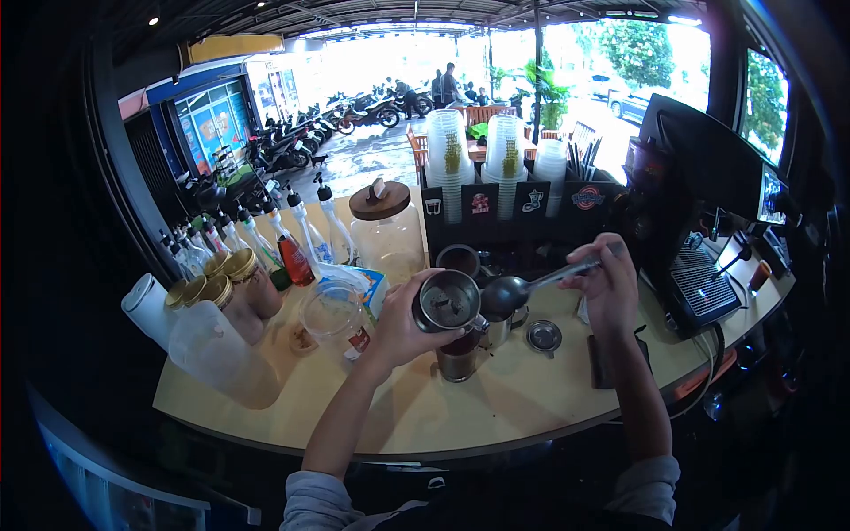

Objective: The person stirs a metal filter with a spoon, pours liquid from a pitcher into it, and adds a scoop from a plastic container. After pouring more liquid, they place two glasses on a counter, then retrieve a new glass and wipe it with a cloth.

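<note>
My left hand (396, 329) is wrapped round a small steel cup (449, 302), its open mouth facing me with dark residue inside. Pinched in the fingers of my right hand (611, 296) is a metal spoon (506, 294), its large round bowl right beside the cup's rim. Beneath the cup, another steel cup (458, 365) with something dark red at its mouth stands on the counter, partly hidden. A metal pitcher (503, 330) is just behind the spoon. A small round metal strainer or lid (544, 336) lies to its right.
A clear plastic tub (335, 317) and a big wooden-lidded jar (385, 234) stand left on the counter (398, 420). Pump bottles (297, 257) and brown containers (252, 281) line the far left. Stacked plastic cups (447, 164) rise at the back; an espresso machine (695, 288) is right.
</note>
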The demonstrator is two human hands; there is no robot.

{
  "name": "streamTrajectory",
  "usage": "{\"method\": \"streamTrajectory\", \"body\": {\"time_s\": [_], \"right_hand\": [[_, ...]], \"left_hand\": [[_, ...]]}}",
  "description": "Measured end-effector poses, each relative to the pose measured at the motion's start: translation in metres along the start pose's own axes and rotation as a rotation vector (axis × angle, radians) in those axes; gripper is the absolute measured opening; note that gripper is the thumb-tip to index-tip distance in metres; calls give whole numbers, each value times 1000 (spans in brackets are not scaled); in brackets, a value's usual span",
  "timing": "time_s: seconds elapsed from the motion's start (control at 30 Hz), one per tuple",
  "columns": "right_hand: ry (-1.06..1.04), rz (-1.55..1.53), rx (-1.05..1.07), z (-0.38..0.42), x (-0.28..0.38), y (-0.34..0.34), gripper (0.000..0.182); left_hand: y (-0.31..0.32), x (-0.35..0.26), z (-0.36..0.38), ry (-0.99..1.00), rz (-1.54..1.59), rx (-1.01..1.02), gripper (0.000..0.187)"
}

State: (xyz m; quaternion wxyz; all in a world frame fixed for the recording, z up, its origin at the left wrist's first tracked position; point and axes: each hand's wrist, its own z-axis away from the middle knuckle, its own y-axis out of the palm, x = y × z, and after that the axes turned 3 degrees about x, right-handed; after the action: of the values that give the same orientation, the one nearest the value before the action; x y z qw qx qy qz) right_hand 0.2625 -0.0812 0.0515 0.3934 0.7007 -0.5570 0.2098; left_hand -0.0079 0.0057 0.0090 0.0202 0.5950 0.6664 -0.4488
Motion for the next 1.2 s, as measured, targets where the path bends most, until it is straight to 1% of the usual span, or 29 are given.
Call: {"method": "streamTrajectory", "body": {"time_s": [0.07,0.1,0.13,0.2,0.23,0.27,0.3,0.33,0.4,0.43,0.47,0.53,0.57,0.6,0.67,0.7,0.77,0.8,0.87,1.0,1.07,1.1,1.17,1.2], "right_hand": [[28,4,-73,12,-12,-22,15],[98,54,-149,21,-15,-22,14],[98,54,-151,32,-23,-27,14],[348,158,-165,55,-48,-48,12],[348,157,-166,65,-59,-55,12],[381,144,-116,75,-70,-61,10],[416,130,-65,83,-79,-65,11],[415,130,-64,90,-86,-68,11],[422,198,-8,102,-95,-72,13],[446,256,-8,106,-98,-74,17],[443,256,-8,108,-99,-77,17],[447,583,173,114,-102,-85,17],[527,511,117,119,-105,-84,14],[526,513,118,122,-107,-86,14],[562,791,239,125,-110,-90,11],[560,792,240,123,-106,-87,11],[492,1095,353,120,-97,-76,12],[490,1094,354,120,-97,-76,12],[347,1283,467,117,-98,-75,11],[312,1351,516,97,-93,-61,12],[212,1164,277,79,-97,-53,21],[209,1164,277,71,-102,-51,21],[-200,1282,130,56,-121,-54,26],[-200,1282,130,50,-131,-59,26]], "left_hand": [[2,4,0,8,19,-49,77],[2,4,0,7,19,-47,77],[3,4,1,1,23,-54,76],[4,3,2,-5,29,-59,76],[4,1,2,-78,90,-41,76],[4,-1,3,-151,152,-24,76],[3,-5,4,-152,151,-24,76],[2,-9,4,-171,154,-31,75],[3,-10,4,-186,156,-37,74],[3,-9,4,-177,167,-48,72],[4,-8,5,-167,178,-59,71],[6,-6,6,-183,171,-68,69],[7,-5,7,-202,164,-78,68],[9,-3,7,-201,165,-79,68],[11,2,7,-125,46,-130,73],[12,2,7,-124,45,-132,73],[12,3,9,-135,20,-136,74],[13,3,10,-135,18,-138,74],[13,3,11,-166,19,-137,75],[13,2,13,-152,22,-145,75],[13,4,13,-129,30,-152,75],[14,5,14,-127,29,-153,75],[15,7,15,-109,31,-164,75],[15,7,15,-109,30,-163,75]]}}
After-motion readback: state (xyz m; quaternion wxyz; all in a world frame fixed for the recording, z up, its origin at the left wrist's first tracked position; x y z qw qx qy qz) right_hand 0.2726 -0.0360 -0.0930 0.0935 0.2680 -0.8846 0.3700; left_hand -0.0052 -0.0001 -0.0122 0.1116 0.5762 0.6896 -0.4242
